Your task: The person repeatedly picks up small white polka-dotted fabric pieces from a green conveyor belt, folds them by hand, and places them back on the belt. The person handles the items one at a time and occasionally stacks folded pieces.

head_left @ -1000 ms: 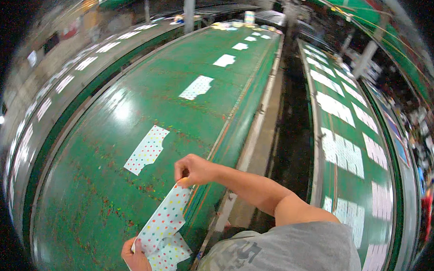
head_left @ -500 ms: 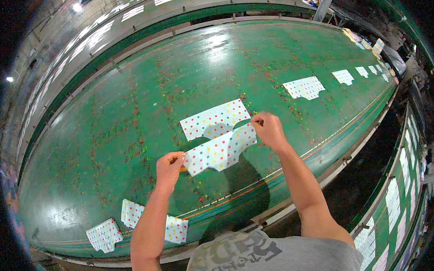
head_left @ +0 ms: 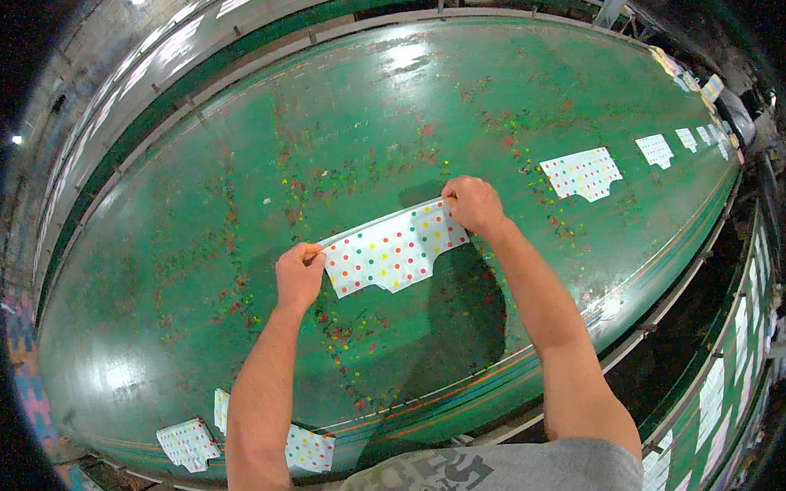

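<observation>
A white fabric piece with coloured dots (head_left: 391,251) is stretched between both hands just above the long green table (head_left: 194,252). My left hand (head_left: 299,275) pinches its left upper corner. At the right upper corner, my right hand (head_left: 472,204) grips the cloth. The piece has a notched lower edge and hangs flat, and whether it touches the paint-speckled green surface I cannot tell. Both forearms reach in from the lower edge.
Another dotted piece (head_left: 583,171) lies on the table to the right, with more (head_left: 656,149) farther along. Several dotted pieces (head_left: 189,443) hang at the near edge on the left. A second green table (head_left: 718,381) with white pieces runs at the right.
The view has shifted along the table. The dotted piece that lay just behind the held one is out of sight, and the held piece now sits over bare green surface.
</observation>
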`<control>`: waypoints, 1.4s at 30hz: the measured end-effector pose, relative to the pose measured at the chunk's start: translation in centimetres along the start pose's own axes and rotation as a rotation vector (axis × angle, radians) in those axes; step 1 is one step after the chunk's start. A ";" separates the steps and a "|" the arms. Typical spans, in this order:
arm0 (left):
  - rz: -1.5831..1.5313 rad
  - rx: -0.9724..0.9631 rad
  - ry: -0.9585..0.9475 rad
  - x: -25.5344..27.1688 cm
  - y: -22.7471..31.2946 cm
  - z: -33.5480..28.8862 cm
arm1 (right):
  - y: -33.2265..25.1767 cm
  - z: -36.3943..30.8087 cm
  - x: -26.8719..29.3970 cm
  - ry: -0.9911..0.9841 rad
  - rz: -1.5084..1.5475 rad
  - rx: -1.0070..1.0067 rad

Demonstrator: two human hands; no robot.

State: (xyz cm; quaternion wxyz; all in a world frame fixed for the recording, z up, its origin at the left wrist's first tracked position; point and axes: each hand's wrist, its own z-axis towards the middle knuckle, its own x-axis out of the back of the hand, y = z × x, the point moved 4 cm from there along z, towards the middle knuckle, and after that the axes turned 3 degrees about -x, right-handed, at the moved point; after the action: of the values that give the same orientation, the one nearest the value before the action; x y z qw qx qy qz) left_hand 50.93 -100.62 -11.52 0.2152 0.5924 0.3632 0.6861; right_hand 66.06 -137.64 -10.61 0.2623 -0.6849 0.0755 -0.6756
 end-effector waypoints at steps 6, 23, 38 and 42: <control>0.011 -0.026 0.008 -0.7 0.3 0.4 | 0.1 1.2 0.0 -0.069 -0.055 0.043; 0.252 -0.159 0.002 -1.4 1.0 1.7 | -11.9 -9.2 4.3 -0.466 0.507 0.567; -0.296 -0.178 -0.135 24.6 1.6 -17.8 | -19.6 -29.8 1.5 -0.558 1.029 0.277; -0.439 -0.008 -0.138 29.7 -2.6 -26.6 | -26.0 -35.7 -1.9 -0.678 0.878 0.291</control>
State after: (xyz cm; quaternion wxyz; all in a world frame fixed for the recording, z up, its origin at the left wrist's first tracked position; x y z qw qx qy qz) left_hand 18.74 -83.89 5.09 0.3859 0.5437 0.4653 0.5822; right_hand 24.90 -123.84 -2.05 0.6196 -0.7244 0.1707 -0.2495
